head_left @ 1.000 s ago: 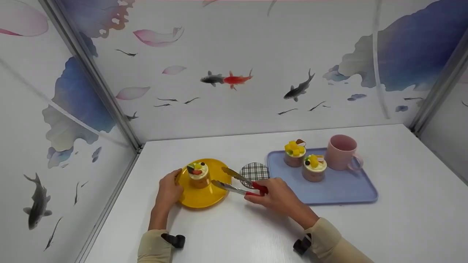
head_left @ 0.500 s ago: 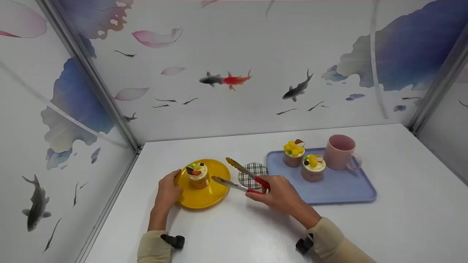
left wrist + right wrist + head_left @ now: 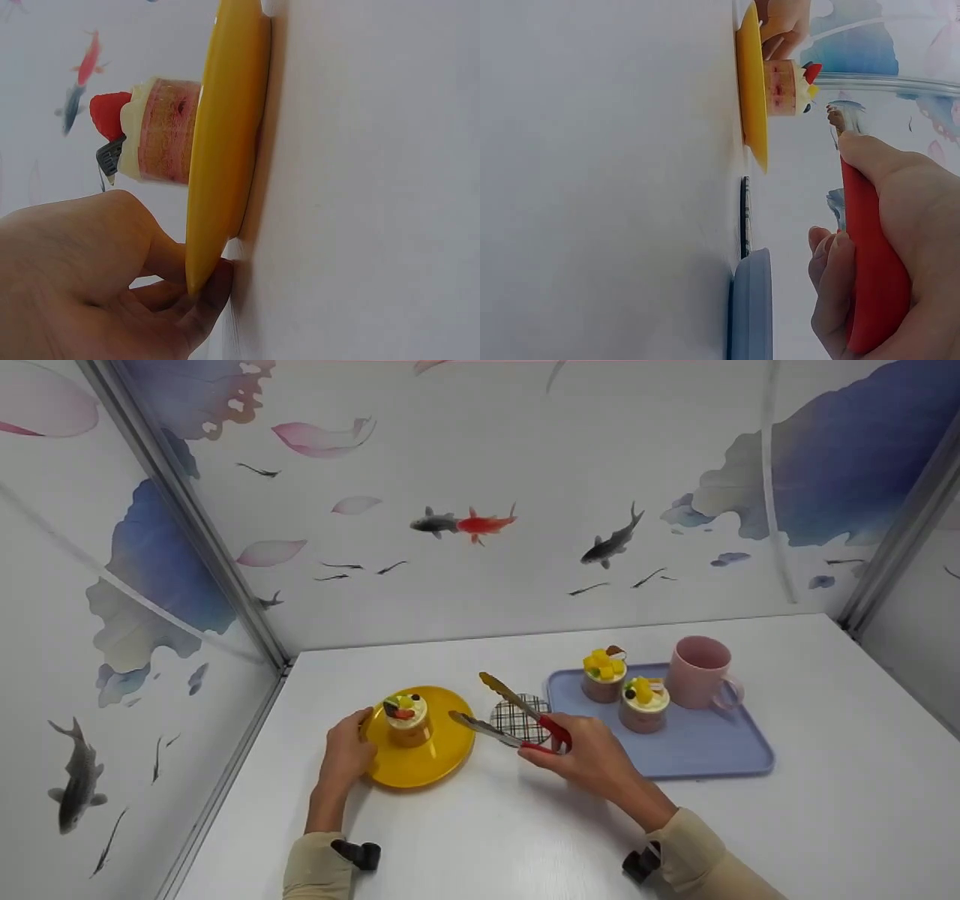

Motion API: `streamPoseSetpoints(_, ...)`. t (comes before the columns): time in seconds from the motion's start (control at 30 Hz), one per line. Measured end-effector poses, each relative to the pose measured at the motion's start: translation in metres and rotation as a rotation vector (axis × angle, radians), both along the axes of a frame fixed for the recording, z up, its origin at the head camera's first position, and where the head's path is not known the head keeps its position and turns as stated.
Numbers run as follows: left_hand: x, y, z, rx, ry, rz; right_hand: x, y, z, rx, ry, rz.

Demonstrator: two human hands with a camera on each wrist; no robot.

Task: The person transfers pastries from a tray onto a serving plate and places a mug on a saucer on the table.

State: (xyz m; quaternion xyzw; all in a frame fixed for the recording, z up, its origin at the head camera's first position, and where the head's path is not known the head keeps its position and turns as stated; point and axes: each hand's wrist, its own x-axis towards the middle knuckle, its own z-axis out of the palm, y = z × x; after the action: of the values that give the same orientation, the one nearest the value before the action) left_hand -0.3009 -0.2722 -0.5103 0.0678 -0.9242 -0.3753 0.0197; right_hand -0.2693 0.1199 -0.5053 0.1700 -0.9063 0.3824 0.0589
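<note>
My left hand [image 3: 346, 750] pinches the left rim of a yellow plate [image 3: 442, 757], thumb above and fingertips below the edge in the left wrist view. On the plate stands a small cake cup [image 3: 409, 721] with cream and fruit on top; its pink layered side [image 3: 169, 131] shows close up. My right hand [image 3: 589, 754] grips a pair of metal tongs [image 3: 510, 697] by their red handles [image 3: 870, 262]. The tongs' arms are spread with nothing between them. One tip overlaps the plate's right edge in the head view, and the other points above a round checked coaster [image 3: 517, 724].
Right of the coaster lies a blue tray [image 3: 705, 750]. It bears a mango-topped cake cup [image 3: 604, 675], another fruit-topped cake cup [image 3: 643, 706] and a pink mug [image 3: 697, 675]. A printed wall [image 3: 525, 592] stands behind the white table [image 3: 465, 847].
My right hand has drawn back to the right with the tongs, away from the cake cup on the plate, and the tongs have spread wider. The left hand and plate stay in place.
</note>
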Motion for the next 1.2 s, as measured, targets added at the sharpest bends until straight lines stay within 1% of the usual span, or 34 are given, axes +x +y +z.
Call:
streamPoseSetpoints(0.13, 0.0, 0.001, -0.001, -0.006, -0.003, 0.007, 0.002, 0.006, 0.0, 0.012, 0.014, -0.011)
streamPoseSetpoints(0.47, -0.001, 0.002, -0.002, 0.012, -0.022, 0.023, 0.005, 0.016, 0.0, 0.037, -0.01, -0.04)
streamPoseSetpoints(0.67, 0.0, 0.002, 0.0, 0.029, -0.022, 0.025, 0.007, 0.022, 0.001, 0.053, -0.019, -0.059)
streamPoseSetpoints(0.8, 0.001, 0.003, 0.002, 0.028, -0.018, 0.021, 0.008, 0.028, 0.002, 0.052, -0.016, -0.065)
streamPoseSetpoints(1.03, -0.001, 0.002, 0.001, 0.011, 0.0, 0.009, 0.011, 0.038, 0.004, 0.034, 0.004, -0.066)
streamPoseSetpoints(1.2, -0.002, 0.002, 0.0, 0.008, -0.012, 0.016, 0.014, 0.044, 0.005, 0.032, 0.004, -0.072)
